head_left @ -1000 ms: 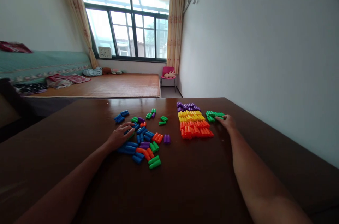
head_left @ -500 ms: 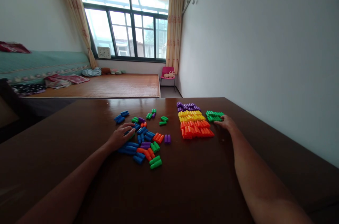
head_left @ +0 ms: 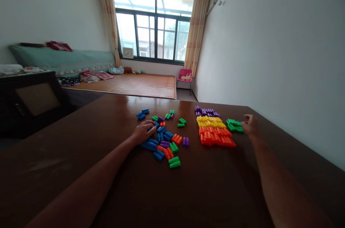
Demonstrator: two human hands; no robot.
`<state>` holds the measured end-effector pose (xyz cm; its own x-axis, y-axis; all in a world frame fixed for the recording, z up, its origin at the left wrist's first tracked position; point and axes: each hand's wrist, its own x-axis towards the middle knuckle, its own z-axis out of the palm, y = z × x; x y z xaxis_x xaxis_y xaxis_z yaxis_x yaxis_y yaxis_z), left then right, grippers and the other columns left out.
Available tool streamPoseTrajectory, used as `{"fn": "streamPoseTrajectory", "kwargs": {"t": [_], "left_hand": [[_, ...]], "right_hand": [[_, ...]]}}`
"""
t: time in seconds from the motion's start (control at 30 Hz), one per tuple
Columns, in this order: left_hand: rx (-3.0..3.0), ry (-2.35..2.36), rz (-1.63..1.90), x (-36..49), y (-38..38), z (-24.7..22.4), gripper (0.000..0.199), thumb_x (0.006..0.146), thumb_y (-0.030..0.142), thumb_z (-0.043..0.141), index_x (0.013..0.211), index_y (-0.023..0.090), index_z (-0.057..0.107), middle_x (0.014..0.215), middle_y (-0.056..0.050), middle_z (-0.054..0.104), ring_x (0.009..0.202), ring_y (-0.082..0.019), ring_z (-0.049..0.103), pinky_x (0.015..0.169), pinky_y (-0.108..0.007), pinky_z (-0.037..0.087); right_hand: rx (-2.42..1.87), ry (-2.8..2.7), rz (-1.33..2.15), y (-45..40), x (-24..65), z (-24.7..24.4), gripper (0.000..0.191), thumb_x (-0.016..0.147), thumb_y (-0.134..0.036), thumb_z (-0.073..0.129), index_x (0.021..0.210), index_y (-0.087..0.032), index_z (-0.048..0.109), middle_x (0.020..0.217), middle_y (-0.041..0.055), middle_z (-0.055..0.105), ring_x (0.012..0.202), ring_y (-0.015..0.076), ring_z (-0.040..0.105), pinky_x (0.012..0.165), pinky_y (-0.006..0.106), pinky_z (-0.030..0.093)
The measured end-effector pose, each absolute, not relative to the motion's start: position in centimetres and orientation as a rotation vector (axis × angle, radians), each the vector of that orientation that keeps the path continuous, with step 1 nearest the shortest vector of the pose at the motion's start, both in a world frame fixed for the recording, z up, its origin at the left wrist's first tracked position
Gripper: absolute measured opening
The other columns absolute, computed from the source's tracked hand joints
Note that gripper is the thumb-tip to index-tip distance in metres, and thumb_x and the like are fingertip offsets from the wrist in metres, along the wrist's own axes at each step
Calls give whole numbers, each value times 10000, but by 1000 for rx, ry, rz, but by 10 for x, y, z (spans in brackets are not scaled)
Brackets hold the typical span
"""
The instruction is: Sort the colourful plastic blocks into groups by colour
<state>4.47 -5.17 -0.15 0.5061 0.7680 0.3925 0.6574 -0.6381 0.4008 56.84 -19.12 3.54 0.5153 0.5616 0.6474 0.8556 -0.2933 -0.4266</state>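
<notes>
My left hand lies over the left side of a loose mixed pile, its fingers spread on and beside some blue pieces; what is under the palm is hidden. The pieces are small, shiny, rounded plastic tubes, many side by side in pairs: blue pieces, green pieces, orange pieces and purple pieces. Just right of a neat green group, my right hand is lifted slightly, thumb and forefinger apart, with nothing visible between them. Left of that group are rows of purple, yellow and orange pieces.
All the pieces lie on a dark brown glossy table. Beyond it are a bed with a woven mat, a pink chair and a window. A dark cabinet stands at the left, a white wall at the right.
My right hand has come away from the green group, up and to the right. My left hand stays at the pile. The camera view has turned left.
</notes>
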Motion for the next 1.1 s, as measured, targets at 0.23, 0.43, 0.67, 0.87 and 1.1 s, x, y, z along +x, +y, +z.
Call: {"fn": "streamPoseTrajectory", "kwargs": {"t": [0.23, 0.43, 0.67, 0.87, 1.1], "left_hand": [[2514, 1256, 807, 48, -60, 2, 354, 873, 479, 450, 800, 236, 696, 1176, -29, 638, 1081, -220, 573, 915, -339, 456], [2428, 1203, 899, 47, -60, 2, 339, 875, 434, 450, 795, 225, 704, 1077, -39, 672, 976, -198, 615, 873, -305, 459], [2119, 1218, 1103, 39, -49, 1, 420, 896, 342, 323, 716, 180, 666, 854, -68, 708, 830, -191, 642, 793, -296, 469], [2074, 1169, 1132, 41, -48, -2, 429, 887, 389, 339, 663, 193, 648, 822, -65, 719, 794, -201, 649, 770, -311, 469], [1873, 1134, 1260, 41, -47, -1, 451, 887, 461, 364, 660, 190, 643, 861, -104, 727, 813, -215, 655, 795, -335, 475]], "right_hand": [[-1475, -1986, -138, -122, 380, 57, 259, 850, -254, 526, 1067, -177, 644, 1038, 93, 678, 951, 208, 612, 896, 361, 473], [-1489, -2287, -66, -59, 248, 60, 314, 914, -227, 470, 1184, -186, 625, 1155, 97, 670, 1100, 207, 564, 971, 340, 418], [-1896, -2415, 117, -5, 202, 49, 379, 819, -380, 633, 1189, -299, 642, 1149, 63, 674, 1074, 263, 605, 859, 339, 471], [-1739, -2321, 54, -13, 217, 54, 304, 737, -284, 727, 1035, -234, 689, 1103, 68, 664, 956, 194, 630, 782, 249, 469], [-1635, -2436, 475, -56, 246, 84, 293, 763, -389, 709, 965, -177, 690, 947, 54, 710, 785, 163, 636, 663, 235, 475]]}}
